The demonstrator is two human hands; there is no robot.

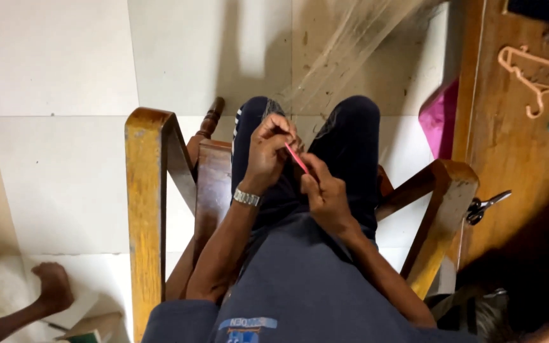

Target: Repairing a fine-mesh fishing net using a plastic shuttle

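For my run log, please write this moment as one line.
left hand: pinches net threads | right hand: holds red stick | posture: seated, wooden chair | scissors: on table, untouched

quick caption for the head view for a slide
Seated in a wooden chair, left hand and right hand work a thin red stick.

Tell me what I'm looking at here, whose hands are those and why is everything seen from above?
The camera sits on a person's head and looks down, so you see their lap. The person sits in a wooden chair on a pale tiled floor. Their left hand, with a silver watch on its wrist, and right hand both pinch a thin pink stick. Fine pale threads stretch away from the hands. At right, a wooden table holds a pale hanger and scissors. Bottom left is another person's hand.
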